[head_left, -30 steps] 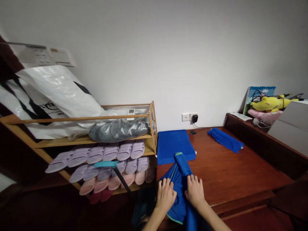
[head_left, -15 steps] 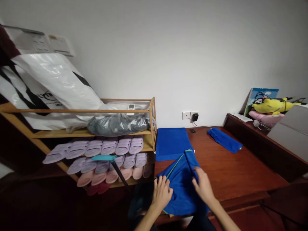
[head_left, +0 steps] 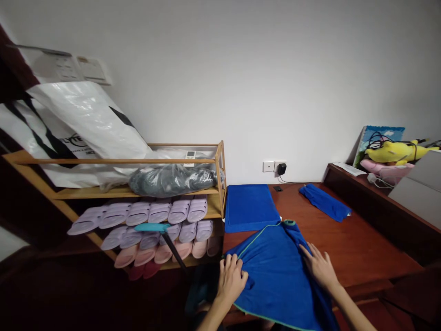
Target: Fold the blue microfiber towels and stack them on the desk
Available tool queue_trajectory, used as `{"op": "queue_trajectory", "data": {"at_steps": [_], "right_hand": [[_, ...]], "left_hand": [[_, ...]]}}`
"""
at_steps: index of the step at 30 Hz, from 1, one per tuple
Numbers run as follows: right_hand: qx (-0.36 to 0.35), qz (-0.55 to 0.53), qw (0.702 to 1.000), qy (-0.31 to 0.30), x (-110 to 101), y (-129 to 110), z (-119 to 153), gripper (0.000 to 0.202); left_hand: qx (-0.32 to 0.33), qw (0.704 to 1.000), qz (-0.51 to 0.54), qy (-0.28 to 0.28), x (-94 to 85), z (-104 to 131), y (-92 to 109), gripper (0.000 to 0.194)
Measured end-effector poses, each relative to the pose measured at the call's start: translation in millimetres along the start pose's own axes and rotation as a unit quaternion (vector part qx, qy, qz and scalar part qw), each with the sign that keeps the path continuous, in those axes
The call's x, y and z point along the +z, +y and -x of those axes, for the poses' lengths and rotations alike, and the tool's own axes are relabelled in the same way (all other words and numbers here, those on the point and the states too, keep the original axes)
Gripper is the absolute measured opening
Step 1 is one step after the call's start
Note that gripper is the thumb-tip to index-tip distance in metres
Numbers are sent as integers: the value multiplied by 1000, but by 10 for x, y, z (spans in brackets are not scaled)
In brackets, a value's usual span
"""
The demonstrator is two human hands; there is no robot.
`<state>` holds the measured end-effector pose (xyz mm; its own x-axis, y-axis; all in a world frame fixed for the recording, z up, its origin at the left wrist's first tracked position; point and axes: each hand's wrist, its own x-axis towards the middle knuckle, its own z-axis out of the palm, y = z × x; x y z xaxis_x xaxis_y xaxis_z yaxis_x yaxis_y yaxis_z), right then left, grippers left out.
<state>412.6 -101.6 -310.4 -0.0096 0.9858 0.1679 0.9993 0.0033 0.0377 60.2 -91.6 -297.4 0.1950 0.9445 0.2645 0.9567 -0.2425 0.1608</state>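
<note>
A blue cloth with green edging (head_left: 275,271) lies partly spread over the front of the reddish-brown table (head_left: 358,248), its lower part hanging toward me. My left hand (head_left: 232,278) presses on its left corner with curled fingers. On its right side, which is bunched in a long fold, rests my right hand (head_left: 320,266) with fingers spread. Behind the cloth sits a flat, folded blue stack (head_left: 251,207). Farther right on the table is a narrow, crumpled blue cloth (head_left: 325,202).
A wooden rack (head_left: 138,161) at the left holds lilac slippers (head_left: 160,211), pink slippers, a white bag (head_left: 89,124) and a plastic-wrapped dark bundle (head_left: 172,179). A teal-topped pole (head_left: 151,227) stands before it. A yellow plush toy (head_left: 392,151) lies on the right ledge.
My right hand has moved right, and the blue cloth is spread wider, its right fold shifted with the hand. My left hand stays on the left corner. The view has shifted slightly.
</note>
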Motion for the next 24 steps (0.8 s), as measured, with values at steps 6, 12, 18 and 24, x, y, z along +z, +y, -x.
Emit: {"op": "queue_trajectory", "data": {"at_steps": [6, 12, 18, 24], "right_hand": [[98, 4, 994, 50, -131, 282, -59, 45], [-40, -187, 979, 70, -45, -887, 0, 50], [6, -84, 995, 59, 165, -614, 90, 61], [83, 94, 992, -9, 236, 822, 245, 51]], "left_hand": [[-8, 1000, -3, -4, -11, 3, 11, 32], [-6, 1000, -7, -12, -116, -9, 26, 31], [-9, 1000, -24, -9, -197, -13, -69, 30], [-3, 1000, -26, 10, -186, 1, -99, 27]]}}
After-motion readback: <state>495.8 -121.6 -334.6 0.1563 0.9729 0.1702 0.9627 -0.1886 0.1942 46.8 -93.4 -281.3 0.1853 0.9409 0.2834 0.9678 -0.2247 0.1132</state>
